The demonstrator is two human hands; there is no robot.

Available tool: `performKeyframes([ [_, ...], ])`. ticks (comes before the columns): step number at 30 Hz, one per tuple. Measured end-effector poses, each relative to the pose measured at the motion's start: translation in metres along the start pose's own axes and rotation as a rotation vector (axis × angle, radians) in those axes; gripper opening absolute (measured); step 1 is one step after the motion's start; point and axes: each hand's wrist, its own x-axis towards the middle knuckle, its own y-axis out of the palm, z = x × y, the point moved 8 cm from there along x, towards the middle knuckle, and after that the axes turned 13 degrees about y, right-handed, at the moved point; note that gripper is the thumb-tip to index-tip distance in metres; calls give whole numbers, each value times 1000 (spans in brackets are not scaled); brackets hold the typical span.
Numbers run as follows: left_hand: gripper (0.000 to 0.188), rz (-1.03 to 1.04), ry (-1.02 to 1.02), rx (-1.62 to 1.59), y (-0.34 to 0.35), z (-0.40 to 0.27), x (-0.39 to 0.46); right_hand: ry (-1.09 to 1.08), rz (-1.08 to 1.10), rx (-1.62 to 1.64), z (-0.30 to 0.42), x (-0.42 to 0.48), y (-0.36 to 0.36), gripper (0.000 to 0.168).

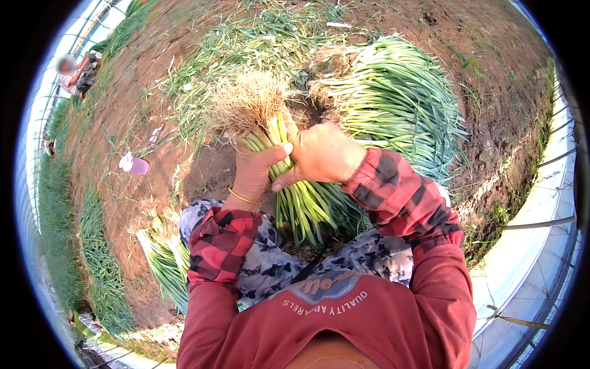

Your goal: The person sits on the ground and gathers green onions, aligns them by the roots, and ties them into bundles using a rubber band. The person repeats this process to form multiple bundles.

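Observation:
Both my hands grip one bunch of green onions [304, 203] in front of my lap. Pale, tangled roots [251, 99] point away from me, and the green leaves hang toward my knees. My left hand [256, 168] wraps the stalks from the left, its thumb across them; a bangle circles that wrist. On the right side of the stalks, my right hand [322, 154] is closed, its thumb low against the bunch. The fingertips under the stalks are hidden. Just beyond my right hand lies a large pile of green onions [396, 101], roots facing left.
Smaller bundles of green onions [161, 258] lie left of my knee. A pink cup [134, 164] rests on the soil. Loose leaf trimmings [198, 101] cover the ground ahead. Another person [76, 78] sits far left, near growing green rows [55, 221]. Greenhouse film [521, 272] curves along the right.

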Motion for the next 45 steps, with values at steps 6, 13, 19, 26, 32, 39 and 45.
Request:
performKeyframes([
  [6,45,162,-97,-137,-5,6,4,-42,167,724,-86,69,24,74],
  [13,37,144,-80,-59,6,-9,4,387,-527,-539,-278,117,59,26],
  [19,44,157,-99,-8,-3,-3,4,334,-583,-459,-287,103,55,18],
  [26,48,263,-53,40,6,0,8,204,-497,-221,-283,59,13,36],
  [32,42,185,-34,-90,19,-6,8,208,-367,386,-232,14,-31,29],
  [39,36,247,-67,-161,18,-12,6,-36,-97,915,-85,-21,-24,32],
  [45,35,192,-100,-272,13,-21,-4,-136,-72,1006,-48,-13,-1,42],
])
